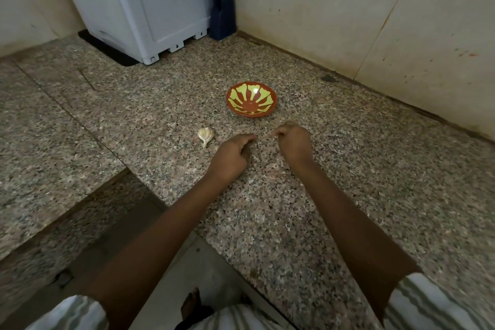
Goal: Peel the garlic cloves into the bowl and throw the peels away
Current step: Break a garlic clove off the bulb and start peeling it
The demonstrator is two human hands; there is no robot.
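Note:
A small red bowl point(251, 99) with a yellow-green flower pattern stands on the speckled granite counter point(321, 195); nothing shows inside it. A piece of unpeeled garlic point(205, 135), pale with a papery tail, lies on the counter to the bowl's front left. My left hand point(231, 155) rests on the counter just right of the garlic, fingers loosely curled, forefinger pointing right. My right hand point(293, 142) is beside it, in front of the bowl, fingers curled under. I cannot see anything held in either hand.
A white appliance point(139, 5) on a black mat sits at the back left corner, with a dark blue knife block point(222, 13) beside it. Tiled walls point(348, 21) close the back and right. The counter steps down at the left front, where my foot shows on the floor.

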